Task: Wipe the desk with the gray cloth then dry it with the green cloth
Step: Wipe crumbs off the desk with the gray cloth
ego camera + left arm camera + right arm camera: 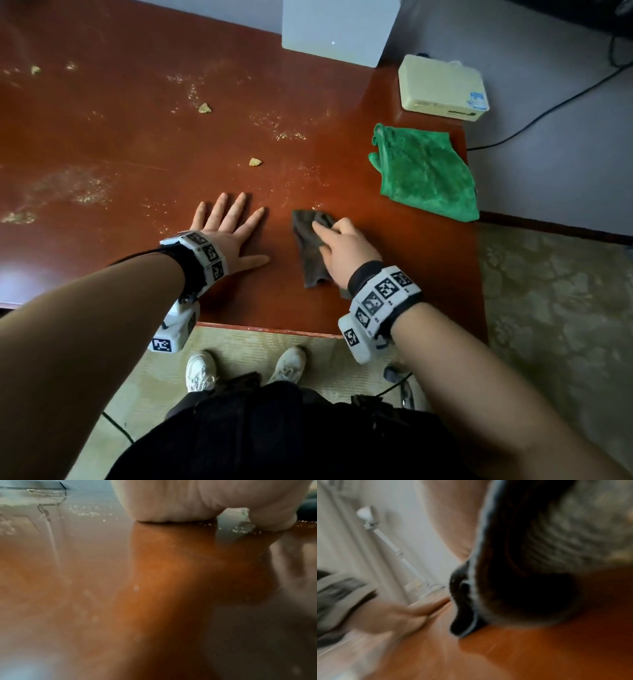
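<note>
The glossy red-brown desk [394,274] is strewn with crumbs [287,135] and bigger bits [255,162]. My right hand [330,231] grips the bunched gray cloth [308,250] near the desk's front right, and the cloth touches the surface. In the blurred right wrist view the gray cloth [522,588] hangs dark under my palm onto the desk [539,655]. My left hand [233,222] lies flat on the desk, fingers spread, just left of the cloth. The crumpled green cloth [424,174] lies at the desk's right edge, beyond my right hand. The left wrist view shows my left palm [171,500] pressed on the desk [154,588].
A white box [339,31] stands at the back edge and a cream device [442,85] sits at the back right corner. A black cable [548,109] runs over the floor to the right. My shoes [202,371] stand at the desk's front edge.
</note>
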Tool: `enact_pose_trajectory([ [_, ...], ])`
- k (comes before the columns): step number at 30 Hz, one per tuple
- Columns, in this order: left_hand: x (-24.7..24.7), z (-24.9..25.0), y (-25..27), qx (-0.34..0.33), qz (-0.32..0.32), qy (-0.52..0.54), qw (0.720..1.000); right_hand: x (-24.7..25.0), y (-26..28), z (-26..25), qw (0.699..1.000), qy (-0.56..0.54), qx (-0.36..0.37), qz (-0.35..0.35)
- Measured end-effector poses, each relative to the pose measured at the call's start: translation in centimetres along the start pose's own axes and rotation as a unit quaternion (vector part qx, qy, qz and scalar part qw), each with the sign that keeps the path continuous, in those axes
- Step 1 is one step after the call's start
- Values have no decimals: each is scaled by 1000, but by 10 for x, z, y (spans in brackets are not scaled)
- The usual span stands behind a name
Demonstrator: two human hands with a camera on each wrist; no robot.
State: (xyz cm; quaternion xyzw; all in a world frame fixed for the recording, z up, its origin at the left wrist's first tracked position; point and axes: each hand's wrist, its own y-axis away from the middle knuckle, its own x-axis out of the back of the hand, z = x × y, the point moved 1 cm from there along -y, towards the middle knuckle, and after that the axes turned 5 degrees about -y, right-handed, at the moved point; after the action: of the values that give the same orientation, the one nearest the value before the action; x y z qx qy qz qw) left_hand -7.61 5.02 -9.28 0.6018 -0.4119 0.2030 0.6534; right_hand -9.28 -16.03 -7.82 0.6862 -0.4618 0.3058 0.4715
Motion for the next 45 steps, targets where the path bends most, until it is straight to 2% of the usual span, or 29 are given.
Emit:
enact_pose_trajectory([
  [3, -1, 0, 0, 1, 0, 0, 1000, 26, -18, 41, 993, 2, -94, 76],
  [5, 0, 0, 1, 1, -3, 0, 1000, 35, -25, 59, 984, 19, -158, 75],
  [7, 0, 0, 0, 3, -3, -1, 1000, 33, -30, 54, 982, 27, -180, 55],
  [9, 0, -1, -1, 4, -6, 1, 1000, 26, -32, 32, 987, 34, -151, 36],
  [13, 0, -1, -2, 7, -7, 4, 1000, -1, -25, -19, 996, 74, 34, -42],
  [15, 0, -1, -2, 9, -2, 6, 1000, 0, -27, -23, 996, 16, 59, -69],
  [17, 0, -1, -3, 13, 5, 5, 1000, 18, -39, -9, 998, -59, 32, -9],
  [19, -2, -1, -3, 15, 6, 6, 1000, 36, -54, 14, 994, -57, -34, 84],
  [20, -2, -1, -4, 13, 7, 7, 1000, 42, -58, 25, 991, -38, -79, 104],
  [22, -2, -1, -5, 13, 6, 14, 1000, 39, -64, 27, 986, -1, -150, 78],
  [23, -2, -2, -5, 13, 4, 20, 1000, 35, -64, 20, 986, 18, -157, 58],
  [25, 0, -5, -6, 16, 0, 35, 999, 26, -60, -3, 993, 48, -103, 30],
  [28, 5, -19, -8, 43, -4, 65, 997, 4, -45, -36, 996, 65, 33, -51],
  [30, 8, -36, -10, 59, -12, 69, 996, -3, -41, -43, 992, 24, 68, -104],
  [32, 14, -56, -15, 65, -21, 67, 995, 11, -50, -37, 994, -69, 45, -72],
  [33, 18, -65, -19, 68, -24, 65, 995, 23, -60, -29, 995, -95, 23, -20],
  [35, 28, -79, -28, 73, -26, 64, 995, 45, -80, -9, 993, -73, -49, 75],
  [37, 38, -90, -40, 80, -23, 68, 994, 54, -96, 5, 985, -21, -145, 89],
  [39, 47, -99, -51, 80, -24, 67, 994, 46, -105, -1, 980, 6, -190, 57],
  [41, 53, -109, -60, 73, -26, 55, 995, 35, -105, -19, 988, 20, -148, 37],
  [45, 59, -117, -72, 59, -39, 17, 997, 12, -88, -57, 998, 4, 18, -63],
])
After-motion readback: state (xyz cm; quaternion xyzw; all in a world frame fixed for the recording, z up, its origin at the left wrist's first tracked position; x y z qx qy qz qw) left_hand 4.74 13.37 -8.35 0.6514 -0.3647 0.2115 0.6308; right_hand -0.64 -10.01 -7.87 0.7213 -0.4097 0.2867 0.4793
